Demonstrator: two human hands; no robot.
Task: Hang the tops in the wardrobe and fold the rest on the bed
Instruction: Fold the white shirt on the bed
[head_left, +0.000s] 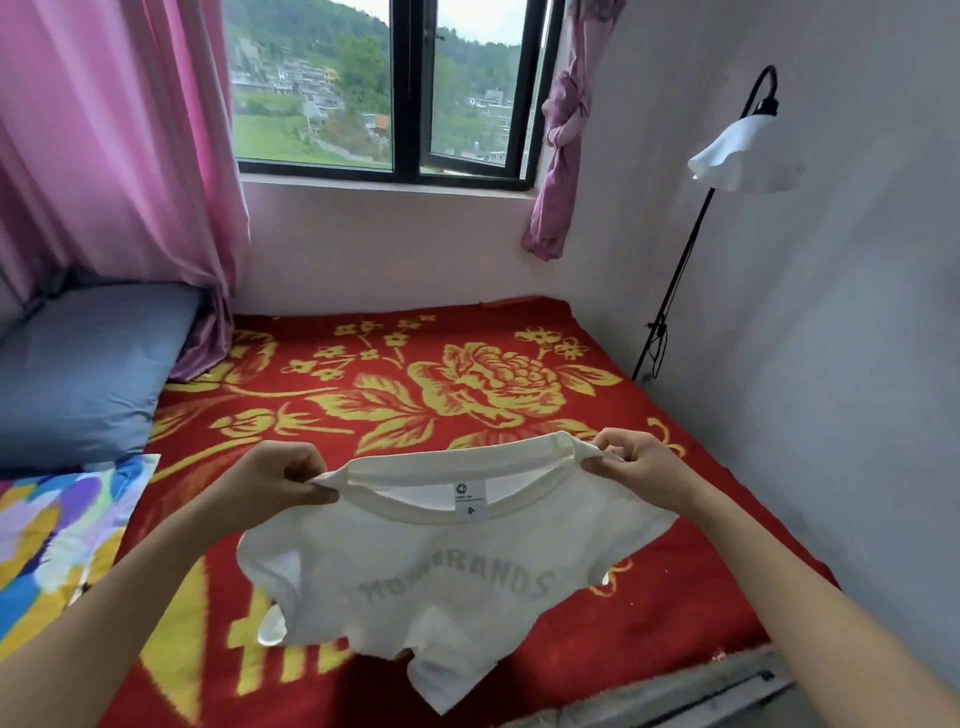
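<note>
White T-shirt (431, 571) up off the bed (675, 597), over its near edge; we pinch the collar, left hand (275, 480) on one side, right hand (636, 467) on the other. Blue pillow (78, 374) at the bed's far-left corner, colourful cloth (57, 525) along its left edge.

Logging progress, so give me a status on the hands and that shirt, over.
Left hand and right hand both pinch the white T-shirt at its neckline. Shirt held up over the red bedspread. Wardrobe, hanger not in view.
</note>
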